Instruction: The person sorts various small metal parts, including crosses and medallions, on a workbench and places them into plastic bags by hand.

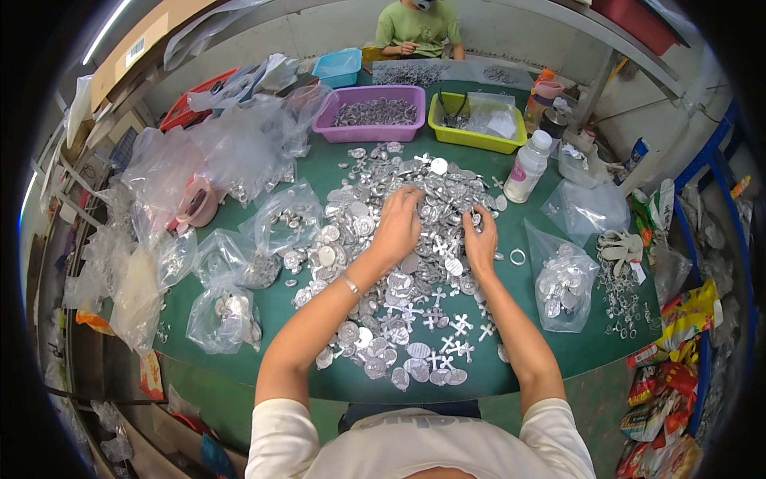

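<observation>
A heap of silver-coloured metal medals and cross pendants (443,209) spreads over the green table before me. My left hand (400,221) reaches into the middle of the heap, palm down. Its fingertips are bent into the pieces, and whether they grip one is hidden. On the heap's right side is my right hand (480,239), with a small metal medal (476,219) between thumb and fingers. Loose cross pendants (461,324) and oval medals (417,370) lie nearer to me, between my forearms. A metal ring (517,257) rests right of my right hand.
Behind the heap stand a purple basin (369,135) of small metal parts, a yellow-green basin (479,141) with pliers (453,106), and a white bottle (526,167). Plastic bags (224,317) crowd the left; another bag of medals (562,287) lies right. A person (419,30) sits opposite.
</observation>
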`<state>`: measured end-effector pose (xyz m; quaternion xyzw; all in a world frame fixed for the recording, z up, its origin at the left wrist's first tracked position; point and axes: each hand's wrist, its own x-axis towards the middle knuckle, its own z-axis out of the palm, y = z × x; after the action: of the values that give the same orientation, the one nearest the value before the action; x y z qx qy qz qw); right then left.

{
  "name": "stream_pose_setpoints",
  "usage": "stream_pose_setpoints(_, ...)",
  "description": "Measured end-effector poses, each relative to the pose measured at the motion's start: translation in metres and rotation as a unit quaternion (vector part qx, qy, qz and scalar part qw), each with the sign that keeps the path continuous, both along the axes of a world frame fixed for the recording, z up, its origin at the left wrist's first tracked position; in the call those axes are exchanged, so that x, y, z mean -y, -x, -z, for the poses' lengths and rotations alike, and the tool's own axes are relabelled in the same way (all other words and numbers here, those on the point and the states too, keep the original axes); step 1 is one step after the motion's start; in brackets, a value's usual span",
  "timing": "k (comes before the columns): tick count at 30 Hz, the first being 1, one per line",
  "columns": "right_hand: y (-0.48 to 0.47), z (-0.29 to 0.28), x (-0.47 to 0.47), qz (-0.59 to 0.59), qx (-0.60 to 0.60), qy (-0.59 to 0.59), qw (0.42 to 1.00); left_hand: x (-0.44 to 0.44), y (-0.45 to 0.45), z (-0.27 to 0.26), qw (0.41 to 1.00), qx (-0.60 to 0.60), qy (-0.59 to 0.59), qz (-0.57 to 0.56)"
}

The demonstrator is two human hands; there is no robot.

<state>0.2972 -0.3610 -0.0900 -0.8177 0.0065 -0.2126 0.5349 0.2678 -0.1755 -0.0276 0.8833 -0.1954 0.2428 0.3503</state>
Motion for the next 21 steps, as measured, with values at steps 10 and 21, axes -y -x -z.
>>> stream_pose_setpoints(10, -0.001, -0.007, -0.006, 0.017, 0.058, 0.045, 0.997, 0.012, -0.064, 0.016, 0.984, -0.110, -0.118, -0.076)
stream_pose_setpoints(21, -0.006, -0.013, -0.016, 0.036, 0.069, 0.029, 0.997, 0.009, -0.050, 0.021, 0.997, -0.066, -0.044, 0.023)
